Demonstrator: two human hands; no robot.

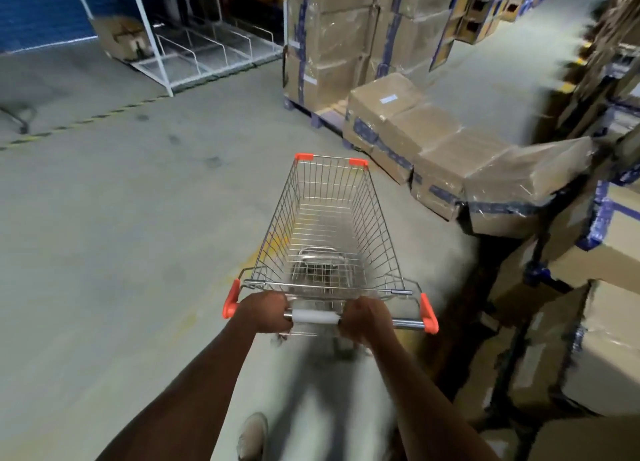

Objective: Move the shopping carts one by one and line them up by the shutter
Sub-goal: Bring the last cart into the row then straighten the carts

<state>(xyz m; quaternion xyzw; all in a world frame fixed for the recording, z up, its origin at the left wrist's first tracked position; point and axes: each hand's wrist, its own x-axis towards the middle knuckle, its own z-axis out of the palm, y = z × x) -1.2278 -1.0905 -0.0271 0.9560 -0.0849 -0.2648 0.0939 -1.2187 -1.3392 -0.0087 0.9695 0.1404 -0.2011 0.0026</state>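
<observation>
A wire shopping cart (329,225) with orange corner caps stands straight in front of me on the concrete floor, its basket empty. My left hand (265,313) grips the left part of the cart's handle bar (314,316). My right hand (363,320) grips the same bar to the right of its white middle sleeve. A blue shutter (38,13) shows at the far top left. The leg and wheel of another cart (19,115) peek in at the left edge.
Wrapped cardboard boxes on pallets (433,148) crowd the right side, close to the cart's front right corner. A tall box stack (346,30) stands ahead. A white metal rack (194,41) sits at the back left. Open floor (121,200) with a dashed line lies left.
</observation>
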